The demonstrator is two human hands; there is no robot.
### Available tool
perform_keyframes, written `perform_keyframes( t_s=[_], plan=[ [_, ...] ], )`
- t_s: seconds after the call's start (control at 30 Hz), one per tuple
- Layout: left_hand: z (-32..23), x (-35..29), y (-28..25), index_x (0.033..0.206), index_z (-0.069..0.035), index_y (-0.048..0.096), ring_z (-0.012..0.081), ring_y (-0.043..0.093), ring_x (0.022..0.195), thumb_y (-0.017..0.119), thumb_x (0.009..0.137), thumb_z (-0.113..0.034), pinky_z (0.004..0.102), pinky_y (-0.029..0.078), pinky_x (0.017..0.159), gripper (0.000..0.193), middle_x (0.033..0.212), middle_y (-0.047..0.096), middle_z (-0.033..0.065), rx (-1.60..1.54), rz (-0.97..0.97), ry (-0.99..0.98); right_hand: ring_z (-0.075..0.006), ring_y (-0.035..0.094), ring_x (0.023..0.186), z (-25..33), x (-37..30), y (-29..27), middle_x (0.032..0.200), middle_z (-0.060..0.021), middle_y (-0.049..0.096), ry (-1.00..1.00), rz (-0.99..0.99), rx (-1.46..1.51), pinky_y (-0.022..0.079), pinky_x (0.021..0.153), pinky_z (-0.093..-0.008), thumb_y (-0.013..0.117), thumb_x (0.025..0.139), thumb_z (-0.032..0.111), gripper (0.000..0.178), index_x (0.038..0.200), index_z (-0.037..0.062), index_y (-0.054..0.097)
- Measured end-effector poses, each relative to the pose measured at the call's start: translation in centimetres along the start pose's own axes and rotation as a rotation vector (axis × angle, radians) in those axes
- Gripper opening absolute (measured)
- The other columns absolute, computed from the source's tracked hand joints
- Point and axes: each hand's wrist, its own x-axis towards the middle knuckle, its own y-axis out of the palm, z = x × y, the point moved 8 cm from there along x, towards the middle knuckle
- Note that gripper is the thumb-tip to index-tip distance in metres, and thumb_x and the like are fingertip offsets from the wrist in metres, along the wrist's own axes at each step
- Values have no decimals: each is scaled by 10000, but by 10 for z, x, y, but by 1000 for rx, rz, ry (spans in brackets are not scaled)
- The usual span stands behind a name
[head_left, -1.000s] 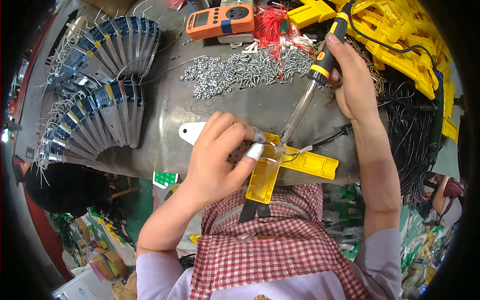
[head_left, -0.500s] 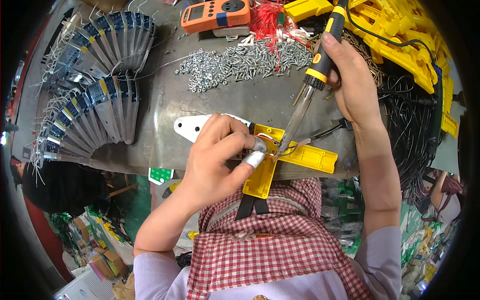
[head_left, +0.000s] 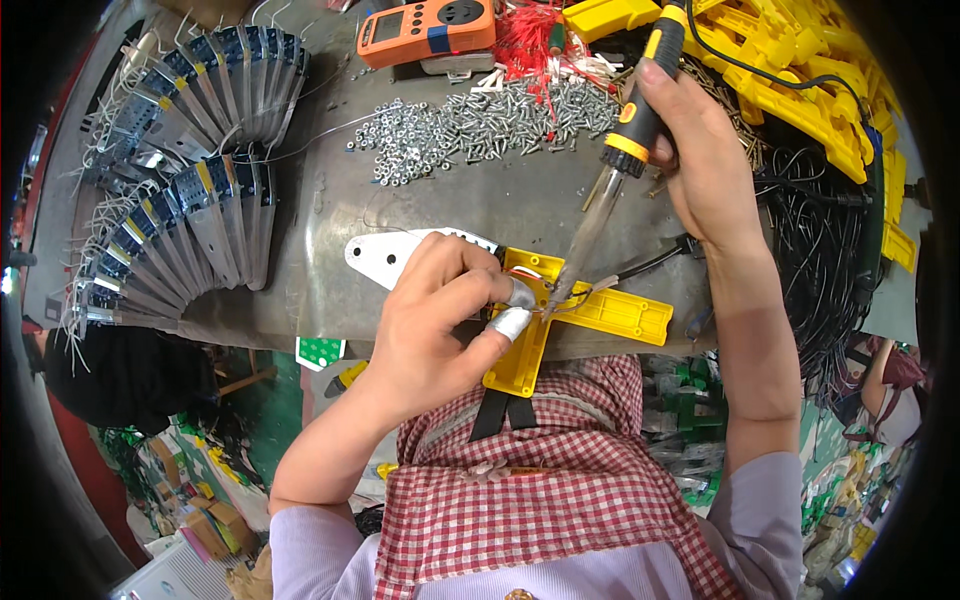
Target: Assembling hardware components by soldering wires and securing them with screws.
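Note:
My right hand [head_left: 690,150] grips the black and yellow handle of a soldering iron [head_left: 632,130]. Its metal shaft slants down to the left, and the tip reaches thin wires over a yellow plastic housing [head_left: 520,360]. Wrapped in silvery tape, the thumb and forefinger of my left hand [head_left: 440,320] pinch a thin wire [head_left: 537,309] close to that tip. Whether tip and wire touch is too small to tell. A white plate with holes [head_left: 375,258] lies partly under my left hand. A second yellow housing piece [head_left: 625,316] points right, with a black cable [head_left: 650,262] above it.
Loose screws [head_left: 530,115] and nuts [head_left: 405,140] lie behind my hands, below an orange multimeter [head_left: 425,30]. Fanned rows of wired circuit boards [head_left: 215,210] stand at the left. Yellow plastic parts [head_left: 810,90] and coiled black cables [head_left: 815,250] crowd the right. The table's near edge [head_left: 250,335] runs before me.
The soldering iron and my right hand have shifted very slightly left. My left hand keeps its pinch on the wire, and the housing stays nearly in place.

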Motion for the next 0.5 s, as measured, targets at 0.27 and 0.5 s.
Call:
perform_keyframes(
  t_s=[0.27,0.5],
  plan=[
    [0,0,3,821,-43,599,268,532,813,693,670,-43,355,436,717,178,855,551,88,-3,5,0,3,353,590,1,-1,4,712,76,492,6,17,21,274,521,-166,559,924,372,305,914,70,597],
    [22,7,-42,815,-60,619,272,532,789,693,657,-32,364,417,690,177,854,582,76,388,-381,63,-19,463,595,13,13,-52,774,25,583,-47,-188,112,372,536,-145,565,939,263,218,925,49,604]
  ],
)
